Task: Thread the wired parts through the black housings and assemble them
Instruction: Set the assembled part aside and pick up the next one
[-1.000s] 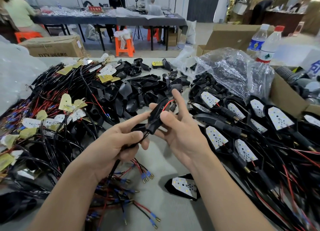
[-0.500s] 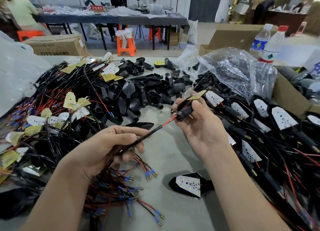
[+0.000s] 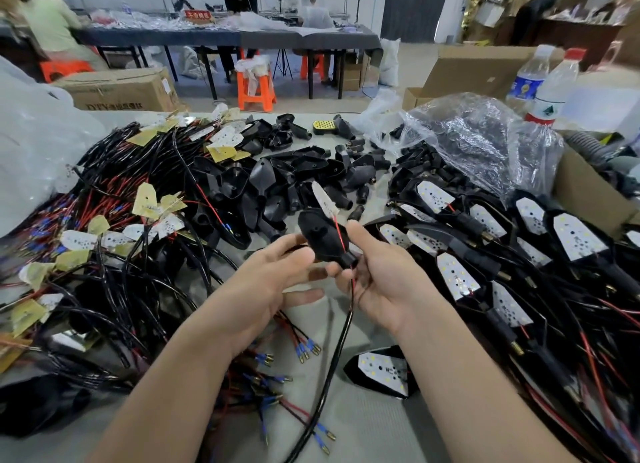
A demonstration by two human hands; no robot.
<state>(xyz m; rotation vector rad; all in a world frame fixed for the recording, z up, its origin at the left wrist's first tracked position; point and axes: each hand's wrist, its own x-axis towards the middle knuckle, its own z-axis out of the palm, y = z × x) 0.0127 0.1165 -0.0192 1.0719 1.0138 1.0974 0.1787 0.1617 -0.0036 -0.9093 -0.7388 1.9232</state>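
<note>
Head camera looks down on a grey desk [image 3: 363, 428] crowded with parts. Above its middle, the right hand [image 3: 388, 282] holds a teardrop-shaped black plastic housing [image 3: 320, 235] in the air. Its grip pinches the housing's narrow neck between thumb and fingers, and the forefinger points straight up beside the shell. A small white LED board [image 3: 325, 199] stands out above the housing's wide end. A thin red wire [image 3: 341, 235] runs from the board down over the shell. A black sheathed cable [image 3: 337, 351] hangs from below the neck to the desk.

The left hand [image 3: 270, 282] is just beside the housing on its left. Its grip is spread, fingers nearly straight, holding nothing. Whether the fingertips touch the shell cannot be told.

Behind the hands lies a pile of empty black housings [image 3: 294, 175]. A tangled heap of black and red wired boards [image 3: 104, 220] fills the left side, and rows of assembled black lamp units [image 3: 485, 247] fill the right. One assembled lamp unit [image 3: 381, 372] lies alone under the right forearm. A crumpled clear plastic bag [image 3: 485, 143] sits at the far right, near two clear water bottles [image 3: 550, 88].
</note>
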